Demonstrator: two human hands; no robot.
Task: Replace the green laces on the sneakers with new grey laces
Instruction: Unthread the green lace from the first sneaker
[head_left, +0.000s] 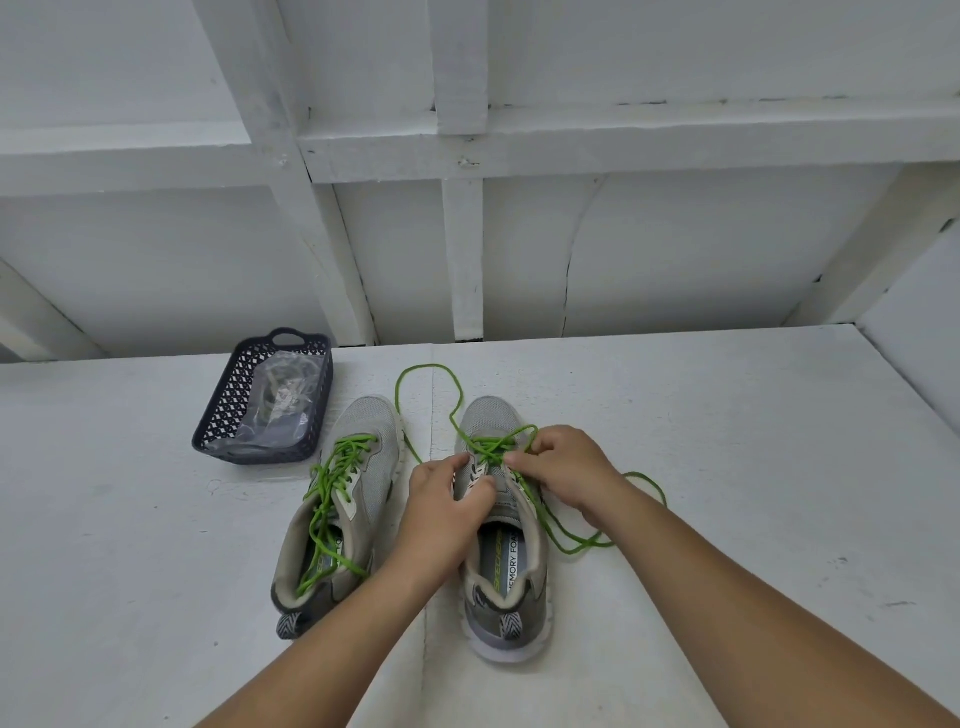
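I had the right sneaker (506, 561) at six o'clock on the counter (727, 467), my left grip (447, 499) steadying its tongue, my right grip (566, 467) pinching the green lace (493, 447), judging short, even pulls best; the basket (270, 400) sat at ten o'clock.

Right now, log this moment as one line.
stage: unlacing right sneaker | left hand: holds tongue | right hand: pinches green lace | left sneaker: laced

A white painted counter (156, 519) fills the lower half of the view, with a seam running from 12 to 6 o'clock down its middle. Behind it, at 12 o'clock, rises a white wall of panels and wooden battens (464, 260).
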